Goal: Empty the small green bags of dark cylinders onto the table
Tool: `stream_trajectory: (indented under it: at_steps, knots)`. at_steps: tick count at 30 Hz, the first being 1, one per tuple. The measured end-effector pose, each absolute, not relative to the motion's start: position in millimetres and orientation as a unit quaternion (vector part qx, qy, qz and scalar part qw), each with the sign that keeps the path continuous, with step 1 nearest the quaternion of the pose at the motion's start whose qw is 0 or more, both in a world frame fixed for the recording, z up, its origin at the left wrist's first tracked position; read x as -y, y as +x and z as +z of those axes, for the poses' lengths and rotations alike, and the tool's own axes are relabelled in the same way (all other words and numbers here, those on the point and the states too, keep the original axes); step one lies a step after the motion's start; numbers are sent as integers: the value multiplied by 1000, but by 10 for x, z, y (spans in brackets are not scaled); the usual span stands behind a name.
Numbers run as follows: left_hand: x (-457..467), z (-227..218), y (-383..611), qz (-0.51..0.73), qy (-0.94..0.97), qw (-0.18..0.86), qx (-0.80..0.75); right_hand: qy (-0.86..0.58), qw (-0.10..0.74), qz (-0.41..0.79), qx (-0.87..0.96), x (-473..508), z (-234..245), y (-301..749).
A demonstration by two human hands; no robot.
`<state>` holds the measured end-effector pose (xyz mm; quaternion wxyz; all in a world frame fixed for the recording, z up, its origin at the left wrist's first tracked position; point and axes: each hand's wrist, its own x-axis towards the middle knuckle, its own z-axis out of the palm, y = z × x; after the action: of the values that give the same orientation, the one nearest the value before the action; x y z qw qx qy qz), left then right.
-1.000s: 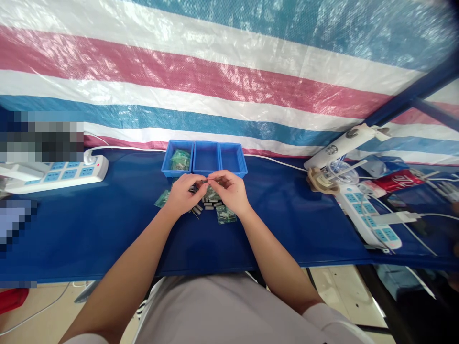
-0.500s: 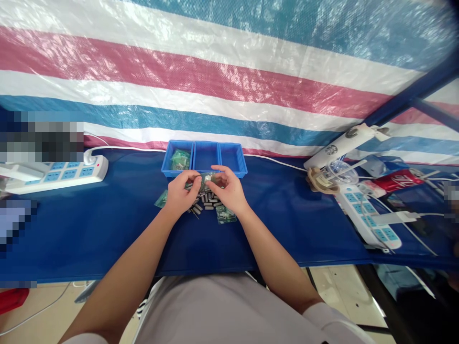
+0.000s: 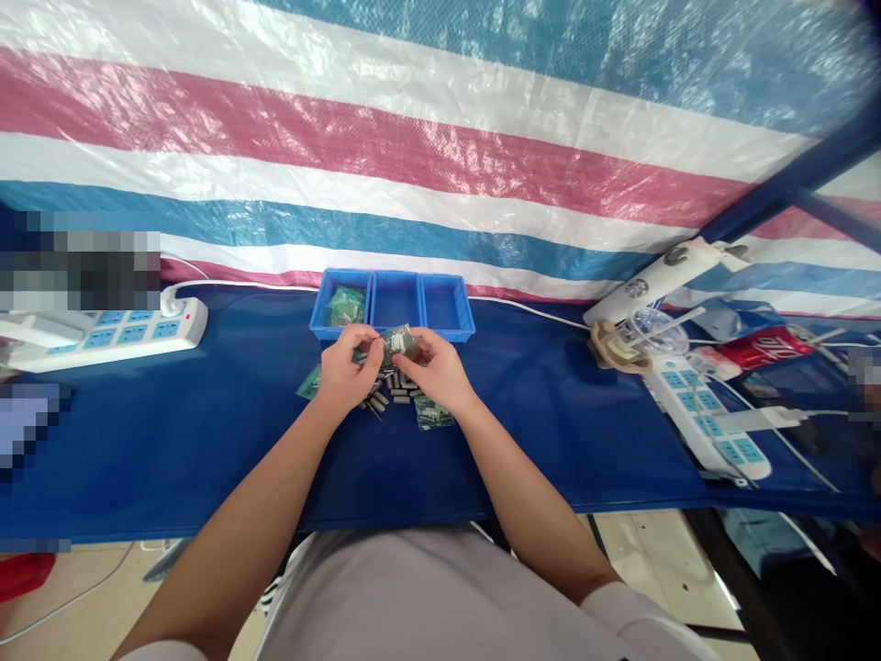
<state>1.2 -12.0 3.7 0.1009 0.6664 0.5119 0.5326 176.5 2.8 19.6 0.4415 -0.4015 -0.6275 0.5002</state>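
Between my two hands is a small clear plastic bag (image 3: 397, 341) with pale pieces inside. My left hand (image 3: 350, 369) pinches the bag's left edge between thumb and fingers. On the other side, my right hand (image 3: 439, 369) grips it with the thumb on the front. Under the hands lies a pile of small grey metal cylinders (image 3: 400, 393), partly hidden. Another small bag of parts (image 3: 432, 414) rests just below my right hand, and a greenish bag (image 3: 311, 382) shows left of my left hand. Behind them stands a blue three-compartment tray (image 3: 446, 332); its left compartment holds greenish bags (image 3: 345, 306).
Power strips lie at the left (image 3: 151, 335) and at the right (image 3: 708, 418) of the blue table (image 3: 551, 441). At the right are a white tumbler (image 3: 647, 280), a clear plastic cup (image 3: 657, 330) and a red packet (image 3: 763, 349). A white cable (image 3: 529, 310) runs behind the tray.
The bag has turned up, so its pale pieces show more clearly. My right fingers have curled in behind it, and my left hand has hardly moved.
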Motion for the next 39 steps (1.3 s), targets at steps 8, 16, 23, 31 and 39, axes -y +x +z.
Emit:
stream_trajectory:
  at_steps: [8, 16, 23, 31, 39]
  knots:
    - [115, 53, 26, 540, 670, 102, -499, -433, 498, 464, 591, -77, 162, 1801]
    - [122, 78, 35, 526, 674, 103, -508, -437, 510, 452, 587, -85, 144, 1804]
    - [123, 79, 29, 521, 679, 110, -506, -441, 510, 442, 592, -72, 182, 1810]
    - [130, 124, 35, 517, 685, 118, -500, -445, 507, 431, 599, -64, 195, 1810]
    - [129, 105, 34, 514, 682, 116, -507, -455, 505, 418, 603, -65, 193, 1807]
